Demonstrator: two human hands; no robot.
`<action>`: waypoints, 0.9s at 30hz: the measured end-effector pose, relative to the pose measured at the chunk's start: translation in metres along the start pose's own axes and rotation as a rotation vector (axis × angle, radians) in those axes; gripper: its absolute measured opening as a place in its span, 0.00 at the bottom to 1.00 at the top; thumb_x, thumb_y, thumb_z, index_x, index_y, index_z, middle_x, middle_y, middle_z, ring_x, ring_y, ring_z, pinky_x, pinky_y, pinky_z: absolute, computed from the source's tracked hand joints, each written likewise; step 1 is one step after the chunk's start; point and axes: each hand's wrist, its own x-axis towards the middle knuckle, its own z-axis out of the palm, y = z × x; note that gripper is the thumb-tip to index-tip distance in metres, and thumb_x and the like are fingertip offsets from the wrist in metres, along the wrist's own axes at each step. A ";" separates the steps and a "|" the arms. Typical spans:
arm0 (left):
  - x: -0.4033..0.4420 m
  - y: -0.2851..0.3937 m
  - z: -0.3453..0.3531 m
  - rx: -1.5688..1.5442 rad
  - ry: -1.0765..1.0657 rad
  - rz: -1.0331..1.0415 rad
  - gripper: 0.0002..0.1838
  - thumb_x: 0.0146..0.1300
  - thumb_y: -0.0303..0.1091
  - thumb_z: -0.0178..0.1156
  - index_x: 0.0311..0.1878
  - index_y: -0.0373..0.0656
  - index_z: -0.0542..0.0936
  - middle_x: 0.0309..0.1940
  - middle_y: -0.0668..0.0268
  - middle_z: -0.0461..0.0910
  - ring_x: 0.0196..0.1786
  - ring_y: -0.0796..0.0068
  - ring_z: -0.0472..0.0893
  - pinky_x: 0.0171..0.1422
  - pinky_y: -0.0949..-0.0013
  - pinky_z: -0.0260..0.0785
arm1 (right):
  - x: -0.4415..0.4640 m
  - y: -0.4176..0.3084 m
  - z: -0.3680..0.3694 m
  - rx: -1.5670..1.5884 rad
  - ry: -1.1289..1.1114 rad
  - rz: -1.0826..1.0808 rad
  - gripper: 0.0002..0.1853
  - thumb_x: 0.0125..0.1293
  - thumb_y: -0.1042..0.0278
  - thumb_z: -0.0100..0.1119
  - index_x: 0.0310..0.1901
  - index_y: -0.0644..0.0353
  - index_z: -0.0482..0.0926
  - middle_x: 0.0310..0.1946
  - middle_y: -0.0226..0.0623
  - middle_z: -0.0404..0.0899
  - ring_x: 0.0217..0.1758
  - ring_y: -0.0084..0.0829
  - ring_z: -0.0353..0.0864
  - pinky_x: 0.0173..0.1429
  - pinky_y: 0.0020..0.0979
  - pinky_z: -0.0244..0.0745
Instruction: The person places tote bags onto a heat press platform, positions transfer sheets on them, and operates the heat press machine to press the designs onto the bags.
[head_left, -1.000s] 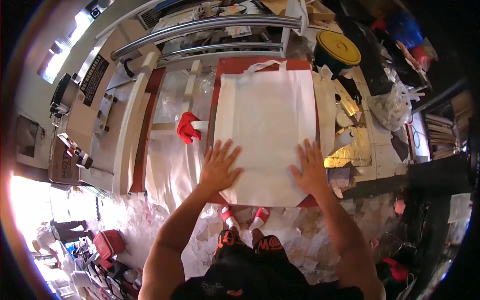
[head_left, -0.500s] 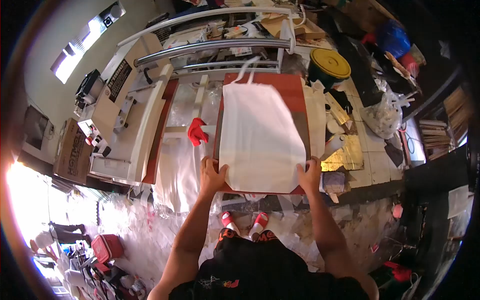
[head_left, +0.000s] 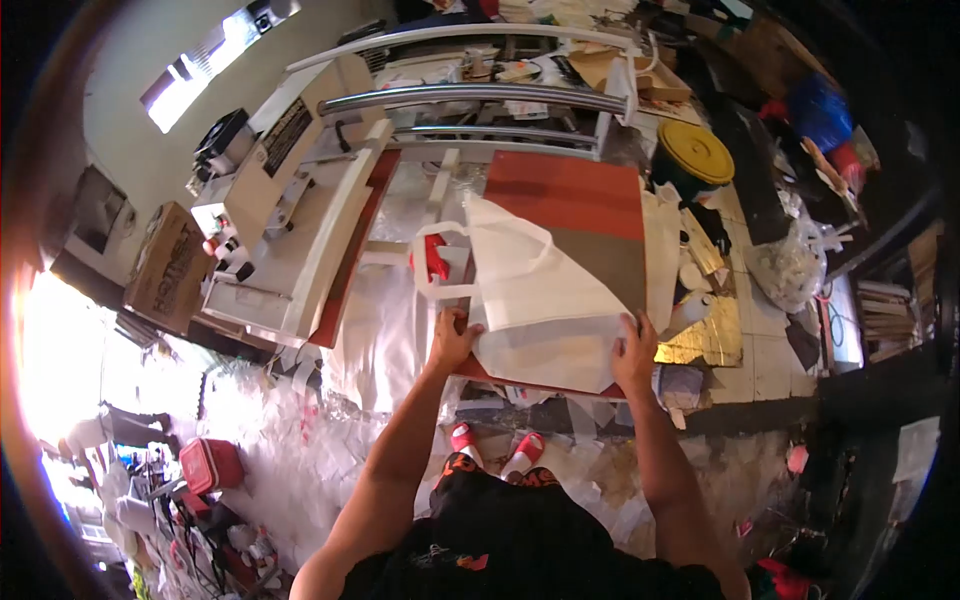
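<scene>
A white tote bag (head_left: 540, 285) lies bent over itself on the red and grey-brown flat board (head_left: 570, 180) of a press. Its upper part sags toward me, and its handle loops (head_left: 430, 262) hang off to the left over a red cloth (head_left: 436, 257). At the bag's left edge, my left hand (head_left: 455, 340) is closed with the thumb against the fabric. My right hand (head_left: 634, 355) pinches the right edge near the bag's lower part. The layers between my fingers are partly hidden.
The press's white body (head_left: 270, 225) stands to the left, with metal rails (head_left: 475, 95) behind the board. Right of it are a yellow-lidded bucket (head_left: 695, 152), a bottle (head_left: 688, 312) and a gold sheet (head_left: 712, 335). Scraps litter the floor (head_left: 330, 450).
The bag lay nearly flat with its handles at the far end; now its upper part has folded down and the handles have swung left. The view has shifted, and both hands remain at the edges.
</scene>
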 end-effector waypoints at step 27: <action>0.018 0.079 0.029 0.213 0.102 0.365 0.24 0.62 0.34 0.56 0.59 0.29 0.73 0.54 0.43 0.76 0.58 0.44 0.75 0.65 0.49 0.64 | 0.013 -0.056 0.018 0.312 -0.293 -0.326 0.15 0.52 0.70 0.63 0.44 0.58 0.82 0.46 0.49 0.78 0.54 0.51 0.75 0.64 0.50 0.67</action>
